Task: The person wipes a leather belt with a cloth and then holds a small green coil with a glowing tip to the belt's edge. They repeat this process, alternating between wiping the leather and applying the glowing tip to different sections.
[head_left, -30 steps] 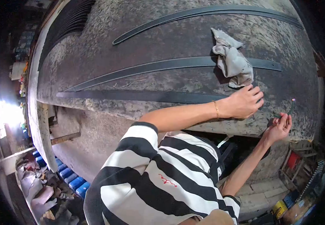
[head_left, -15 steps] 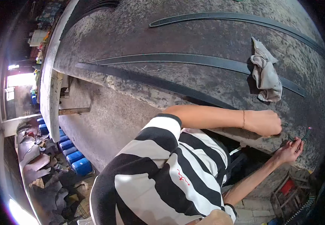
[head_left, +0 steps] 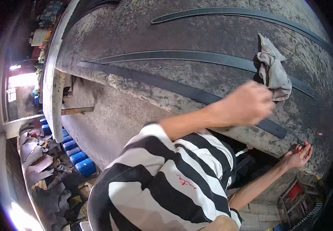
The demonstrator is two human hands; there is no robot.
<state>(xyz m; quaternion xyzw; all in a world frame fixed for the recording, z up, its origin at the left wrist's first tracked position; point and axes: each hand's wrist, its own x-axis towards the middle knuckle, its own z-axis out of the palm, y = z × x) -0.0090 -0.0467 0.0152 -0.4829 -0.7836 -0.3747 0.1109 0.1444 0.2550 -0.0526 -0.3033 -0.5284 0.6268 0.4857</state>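
My left hand (head_left: 249,104) is over the near part of the bench, smeared by motion, its fingers curled; what they hold, if anything, I cannot make out. Beneath it runs a dark belt strap (head_left: 155,82) along the bench edge, its holed end (head_left: 274,129) showing to the right. Just above the hand lies a crumpled grey cloth (head_left: 276,73), across a second belt strap (head_left: 197,56) with pale edge stitching. My right hand (head_left: 299,156) stays low at the right edge, fingers curled by something thin and green, too small to name. A small pink glowing spot (head_left: 320,134) is beyond it.
A third belt strap (head_left: 228,12) lies farther back on the stained bench (head_left: 212,36). Loose threads (head_left: 160,66) rest near the middle strap. Blue barrels (head_left: 85,167) and leather scraps (head_left: 39,165) are at left. A wooden stool (head_left: 297,194) stands lower right.
My left hand has moved up and left, away from my right hand and towards the cloth. The holed end of the near strap now shows. My right hand has hardly moved.
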